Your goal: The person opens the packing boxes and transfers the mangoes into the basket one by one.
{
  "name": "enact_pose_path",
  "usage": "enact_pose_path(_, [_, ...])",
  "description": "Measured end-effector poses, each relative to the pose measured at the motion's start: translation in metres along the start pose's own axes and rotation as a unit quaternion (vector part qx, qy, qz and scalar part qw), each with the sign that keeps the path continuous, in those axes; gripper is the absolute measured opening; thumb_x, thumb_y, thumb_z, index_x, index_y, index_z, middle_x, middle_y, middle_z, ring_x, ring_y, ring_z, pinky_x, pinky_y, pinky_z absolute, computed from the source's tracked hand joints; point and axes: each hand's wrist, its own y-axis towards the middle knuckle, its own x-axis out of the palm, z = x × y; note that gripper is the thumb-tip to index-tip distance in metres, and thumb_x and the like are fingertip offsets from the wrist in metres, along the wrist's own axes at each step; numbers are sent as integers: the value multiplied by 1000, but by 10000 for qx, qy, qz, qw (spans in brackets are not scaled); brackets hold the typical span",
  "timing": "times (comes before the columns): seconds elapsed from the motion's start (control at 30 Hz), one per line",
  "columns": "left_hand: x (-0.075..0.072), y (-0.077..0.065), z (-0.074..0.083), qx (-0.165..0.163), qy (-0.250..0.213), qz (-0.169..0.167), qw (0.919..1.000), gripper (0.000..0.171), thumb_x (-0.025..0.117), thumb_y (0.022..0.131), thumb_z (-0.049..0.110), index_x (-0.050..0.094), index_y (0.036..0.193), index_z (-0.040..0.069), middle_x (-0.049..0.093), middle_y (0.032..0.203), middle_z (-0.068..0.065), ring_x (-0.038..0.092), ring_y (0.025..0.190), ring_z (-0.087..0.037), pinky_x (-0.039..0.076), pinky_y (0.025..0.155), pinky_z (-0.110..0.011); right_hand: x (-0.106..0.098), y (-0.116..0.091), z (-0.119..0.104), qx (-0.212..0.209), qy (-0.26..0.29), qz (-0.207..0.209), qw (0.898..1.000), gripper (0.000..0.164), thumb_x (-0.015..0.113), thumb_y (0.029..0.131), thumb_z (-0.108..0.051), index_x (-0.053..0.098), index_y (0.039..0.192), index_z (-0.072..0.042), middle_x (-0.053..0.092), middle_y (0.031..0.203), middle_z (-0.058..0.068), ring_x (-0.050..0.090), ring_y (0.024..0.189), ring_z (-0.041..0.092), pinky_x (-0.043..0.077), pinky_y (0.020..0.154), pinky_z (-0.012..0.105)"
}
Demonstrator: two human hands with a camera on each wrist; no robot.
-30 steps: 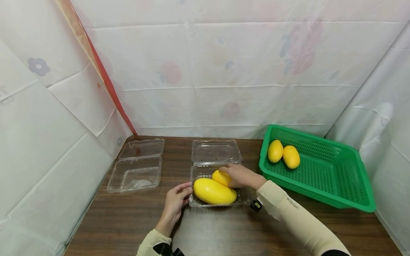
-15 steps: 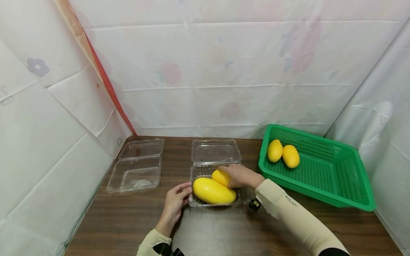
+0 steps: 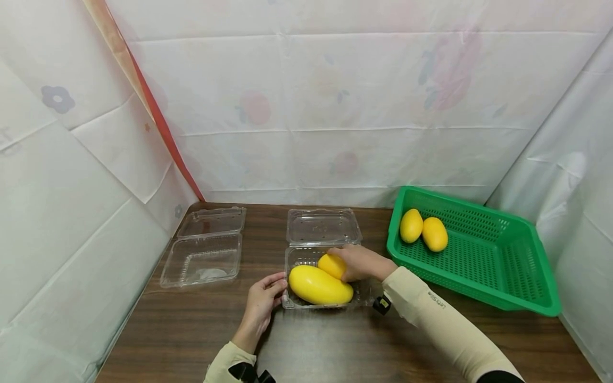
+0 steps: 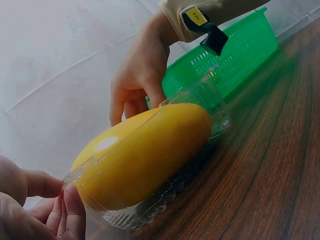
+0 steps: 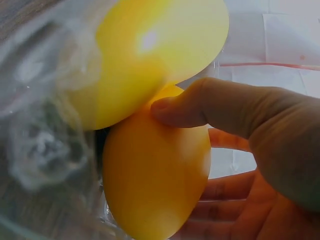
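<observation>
In the head view, a clear plastic clamshell container (image 3: 298,257) stands with its lid folded back. A big, long yellow mango (image 3: 320,285) lies across the front of its base. Behind this, a smaller orange-yellow mango (image 3: 331,265) is gripped by my right hand (image 3: 360,263). The right wrist view shows the thumb (image 5: 200,105) on top of the small mango (image 5: 155,170) and the fingers around its far side; the two fruits touch. My left hand (image 3: 262,299) pinches the container's left rim between thumb and fingertips, seen closely in the left wrist view.
A second clamshell container (image 3: 201,260), lid back, sits at the left of the wooden table (image 3: 330,346). At the right, a green perforated basket (image 3: 483,260) holds two mangoes (image 3: 423,230) in its left end. White cloth walls (image 3: 306,106) border the table's back and sides.
</observation>
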Motion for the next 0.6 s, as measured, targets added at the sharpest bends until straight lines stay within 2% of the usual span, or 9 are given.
enact_pose_path(0.37, [-1,-1,0,-17,4,-34,10000,33,60,93,1,57,123,-12,66,82,2,57,66,-5,50,55,-16,-5,-4,-1,-87,1,68,9999,65,77,80,-20,49,139,-12,62,123,9,57,98,22,49,83,38])
enact_pose_path(0.6, [-2,-4,1,-18,-46,-101,9999,35,61,94,3,56,126,-11,66,84,2,57,67,-5,50,56,-17,-15,-12,-5,-107,132,123,9998,67,77,82,-20,48,142,-10,61,127,11,58,104,25,49,85,40])
